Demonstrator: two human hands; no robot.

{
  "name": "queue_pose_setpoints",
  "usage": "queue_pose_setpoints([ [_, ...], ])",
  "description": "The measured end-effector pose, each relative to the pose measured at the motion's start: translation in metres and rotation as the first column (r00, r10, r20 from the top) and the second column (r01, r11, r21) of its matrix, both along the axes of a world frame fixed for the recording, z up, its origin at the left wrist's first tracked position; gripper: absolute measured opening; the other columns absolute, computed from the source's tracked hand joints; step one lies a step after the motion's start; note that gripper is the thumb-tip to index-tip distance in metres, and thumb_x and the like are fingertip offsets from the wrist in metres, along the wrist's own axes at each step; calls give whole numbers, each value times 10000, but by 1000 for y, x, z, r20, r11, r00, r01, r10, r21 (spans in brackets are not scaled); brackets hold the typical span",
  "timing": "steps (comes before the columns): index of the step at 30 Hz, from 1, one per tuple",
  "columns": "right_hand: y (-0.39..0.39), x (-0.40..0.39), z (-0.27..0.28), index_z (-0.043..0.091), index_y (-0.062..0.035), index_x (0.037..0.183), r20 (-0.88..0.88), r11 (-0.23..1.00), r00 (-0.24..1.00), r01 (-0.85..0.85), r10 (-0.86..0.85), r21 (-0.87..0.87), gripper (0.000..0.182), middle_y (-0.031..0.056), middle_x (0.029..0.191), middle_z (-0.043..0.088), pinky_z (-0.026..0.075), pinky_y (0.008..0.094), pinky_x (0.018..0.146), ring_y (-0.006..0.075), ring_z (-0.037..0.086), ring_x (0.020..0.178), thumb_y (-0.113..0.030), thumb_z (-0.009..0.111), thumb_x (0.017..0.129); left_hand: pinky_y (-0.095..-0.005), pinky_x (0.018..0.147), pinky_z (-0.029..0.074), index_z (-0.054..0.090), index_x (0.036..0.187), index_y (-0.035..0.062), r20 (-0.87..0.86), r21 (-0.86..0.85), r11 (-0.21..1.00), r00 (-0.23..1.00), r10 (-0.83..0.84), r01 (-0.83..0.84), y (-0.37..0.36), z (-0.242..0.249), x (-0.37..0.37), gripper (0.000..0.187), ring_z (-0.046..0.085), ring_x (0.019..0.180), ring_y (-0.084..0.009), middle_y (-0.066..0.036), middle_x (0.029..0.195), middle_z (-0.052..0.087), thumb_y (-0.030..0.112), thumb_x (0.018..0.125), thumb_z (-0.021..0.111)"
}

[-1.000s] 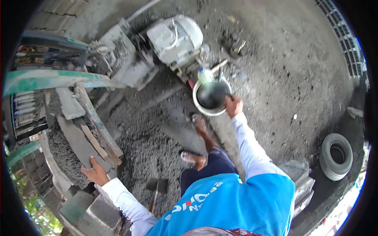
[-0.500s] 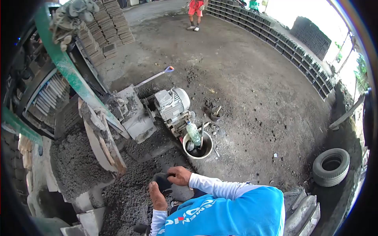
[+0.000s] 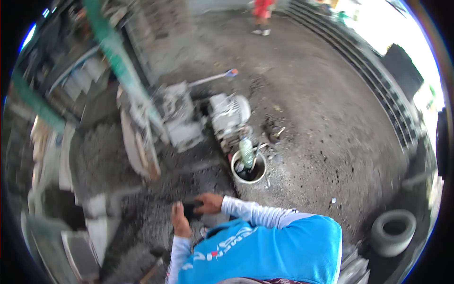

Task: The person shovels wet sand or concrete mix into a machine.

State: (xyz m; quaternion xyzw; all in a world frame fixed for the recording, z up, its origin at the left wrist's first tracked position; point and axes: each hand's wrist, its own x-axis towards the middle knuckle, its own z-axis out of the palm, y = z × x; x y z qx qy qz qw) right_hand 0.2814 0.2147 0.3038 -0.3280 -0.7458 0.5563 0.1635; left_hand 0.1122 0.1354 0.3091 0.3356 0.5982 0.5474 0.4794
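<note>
Low in the middle of the head view, my two bare hands are close together over the dark ground. Between them is a small black, flat-looking piece (image 3: 191, 208); blur hides what kind of thing it is. My right hand (image 3: 209, 203) is closed on its right side, fingers bent. Upright at its left edge, my left hand (image 3: 181, 221) is closed against it, with some of its fingers hidden. Both forearms are in white sleeves.
Ahead stands a bucket (image 3: 249, 179) holding a plastic bottle (image 3: 246, 151), beside a grey motor (image 3: 230, 112). A shovel (image 3: 213, 79) lies beyond. Left are a green post (image 3: 120, 57) and a dark mix heap (image 3: 101, 154). A tyre (image 3: 393, 233) lies right; another person (image 3: 263, 14) stands far off.
The view has swung, so the bucket, motor and post sit further right. My hands have shifted slightly up and left in view, still together at the black piece.
</note>
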Motion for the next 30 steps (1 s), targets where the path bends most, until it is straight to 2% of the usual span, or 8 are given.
queue_pose_setpoints([
  [3,37,-5,13,652,-36,1038,-21,995,1000,-8,6,-104,286,140,913,691,514,327,781,156,649,853,-208,706,816,-328,746,439,570,967,-8,-538,274,962,830,146,8,20,19,3,313,547,810,-212,-137,877,579,281,991,452],
  [9,79,-27,10,648,-27,1033,-108,946,992,-100,70,-309,256,25,719,605,471,271,543,101,551,606,-241,618,896,-282,624,485,536,1023,20,123,70,941,939,322,-331,31,-2,-1,254,547,681,-163,-73,840,577,267,976,498],
  [12,92,-36,-35,647,-16,1026,-151,905,988,-90,29,-415,273,30,698,597,474,276,530,116,549,571,-256,607,901,-219,578,472,553,1033,53,85,-156,939,943,322,-306,12,-15,-2,231,540,677,-79,-35,860,591,270,958,529],
  [17,107,4,-102,652,0,1027,344,977,927,-84,149,-196,393,174,823,656,525,396,696,289,647,755,-359,592,877,-453,747,495,623,997,-14,-532,-634,773,734,-421,-16,-106,-200,-9,366,640,825,-383,-228,959,655,307,823,646],
  [19,104,40,-170,651,-11,1052,540,972,817,-234,203,-11,427,245,966,653,496,449,833,389,628,941,-385,592,855,-486,758,483,677,814,38,-366,-767,621,684,-631,163,-138,-209,1,288,630,856,-403,-229,859,655,324,795,649],
  [22,86,80,-182,604,-33,1169,683,950,662,-247,308,-189,508,261,1067,631,468,463,903,423,601,1015,-423,589,844,-459,730,494,665,803,23,-492,-746,655,763,-419,-121,-136,-158,22,212,636,845,-386,-220,866,660,232,769,658],
  [28,20,116,-263,634,-47,1061,493,981,849,-181,192,-71,427,237,905,663,496,459,787,393,645,879,-418,596,853,-354,673,483,615,810,14,-361,-632,773,864,-352,51,-125,-105,-7,203,629,744,-237,-144,806,652,214,792,644],
  [30,12,110,-266,634,-43,1048,539,986,827,-98,158,-138,384,229,894,665,501,454,752,382,654,860,-379,591,867,-283,614,439,588,838,34,168,-638,713,956,-241,292,-118,-75,-30,137,542,672,-129,-35,740,584,162,808,625],
])
